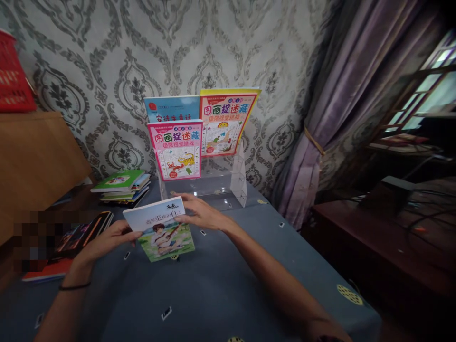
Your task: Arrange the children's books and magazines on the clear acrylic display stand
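Observation:
Above the blue-covered table, a thin book (166,232) with a guitar player on its cover is held tilted in both hands. My left hand (113,239) grips its left edge, thumb on the front. My right hand (199,212) has hold of the upper right corner, with some fingers behind the book. Just beyond it stands a clear plastic book rack (237,183). On the rack are a pink picture book (180,152), a blue book (171,107) behind it, and a yellow-and-red picture book (228,123) at the upper right.
Several stacked books (121,183) lie left of the rack, a green one on top. Nearer are dark and red books (78,237). A wooden board (35,161) and a red basket (14,76) border the left. A purple curtain (320,128) hangs right of the table (278,256).

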`<state>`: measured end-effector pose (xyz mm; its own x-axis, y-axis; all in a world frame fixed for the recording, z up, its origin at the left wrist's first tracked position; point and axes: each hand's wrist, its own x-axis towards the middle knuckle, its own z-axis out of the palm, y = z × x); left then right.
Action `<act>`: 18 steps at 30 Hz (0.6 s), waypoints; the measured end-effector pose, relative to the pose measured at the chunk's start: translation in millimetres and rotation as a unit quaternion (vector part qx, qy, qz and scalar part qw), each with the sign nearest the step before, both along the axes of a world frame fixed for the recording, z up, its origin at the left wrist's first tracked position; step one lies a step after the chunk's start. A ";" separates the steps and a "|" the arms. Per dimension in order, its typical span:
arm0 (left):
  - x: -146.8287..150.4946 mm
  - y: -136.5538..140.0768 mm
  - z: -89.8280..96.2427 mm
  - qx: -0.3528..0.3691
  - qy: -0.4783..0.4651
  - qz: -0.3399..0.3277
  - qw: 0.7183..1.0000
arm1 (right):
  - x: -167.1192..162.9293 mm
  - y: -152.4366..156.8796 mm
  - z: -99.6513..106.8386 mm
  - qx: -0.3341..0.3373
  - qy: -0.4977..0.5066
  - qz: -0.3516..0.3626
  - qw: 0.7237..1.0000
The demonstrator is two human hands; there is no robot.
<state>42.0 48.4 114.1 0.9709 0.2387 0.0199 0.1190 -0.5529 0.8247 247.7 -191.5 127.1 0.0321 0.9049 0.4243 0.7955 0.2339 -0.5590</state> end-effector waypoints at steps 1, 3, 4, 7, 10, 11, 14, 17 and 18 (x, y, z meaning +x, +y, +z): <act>1.1 -1.5 -0.8 -0.002 -0.001 -0.014 1.000 | 5.3 0.3 -1.2 0.000 -0.003 -0.010 1.000; 3.6 -4.6 1.0 -0.011 -0.006 -0.045 0.999 | 16.0 2.2 -1.7 0.002 0.013 -0.024 1.000; 4.9 -6.1 2.7 -0.016 -0.008 -0.060 0.998 | 21.6 3.9 -1.5 0.014 0.031 -0.033 0.999; 8.5 -9.3 5.9 -0.019 -0.017 -0.084 0.996 | 40.6 12.0 -2.4 0.105 0.076 -0.107 0.986; 9.9 -10.4 3.8 -0.027 -0.024 -0.090 0.995 | 62.8 21.0 -9.1 0.164 0.025 -0.204 0.965; 9.8 -10.5 2.5 -0.033 -0.025 -0.090 0.995 | 69.6 23.5 -12.7 0.160 -0.007 -0.225 0.961; 8.8 -11.1 -0.7 -0.054 -0.023 -0.095 0.994 | 82.2 28.6 -24.5 0.098 -0.084 -0.266 0.955; 8.5 -12.7 -2.7 -0.073 -0.025 -0.104 0.992 | 81.7 30.1 -33.2 0.035 -0.134 -0.298 0.945; 8.7 -13.4 -3.6 -0.080 -0.028 -0.104 0.991 | 79.9 30.2 -34.6 0.025 -0.144 -0.305 0.941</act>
<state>50.7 35.0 110.5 0.9979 0.0386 0.0523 -0.0312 -0.4218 0.9062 327.6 -161.3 92.5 0.4160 0.7339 0.5370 0.9073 -0.2949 -0.2999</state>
